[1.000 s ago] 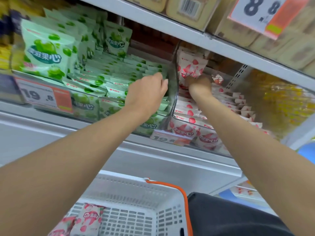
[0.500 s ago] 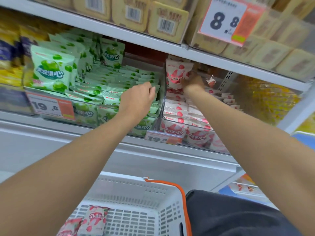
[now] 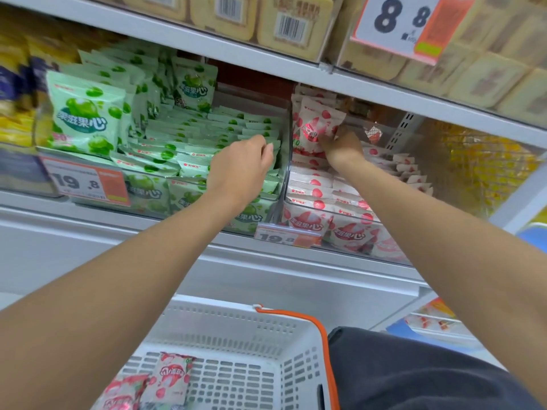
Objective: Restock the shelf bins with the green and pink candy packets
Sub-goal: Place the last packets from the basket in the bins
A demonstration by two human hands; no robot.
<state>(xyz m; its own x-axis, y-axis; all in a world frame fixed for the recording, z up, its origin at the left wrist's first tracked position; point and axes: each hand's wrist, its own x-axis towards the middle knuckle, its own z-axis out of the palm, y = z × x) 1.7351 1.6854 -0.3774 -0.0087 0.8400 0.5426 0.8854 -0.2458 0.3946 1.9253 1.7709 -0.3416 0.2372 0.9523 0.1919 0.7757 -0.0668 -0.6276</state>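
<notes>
Price tag [image 3: 408, 25] (8.8), white basket [image 3: 225, 321].

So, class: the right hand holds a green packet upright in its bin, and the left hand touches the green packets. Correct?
No: the head view shows the right hand holding a pink packet, not a green one. The left hand does touch the green packets.

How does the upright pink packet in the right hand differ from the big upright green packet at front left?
The pink-and-white plastic candy packet is gripped by the right hand; the pale green plastic candy packet stands untouched. Pink stands far back, green at the very front. Both stand upright, print facing out.
</notes>
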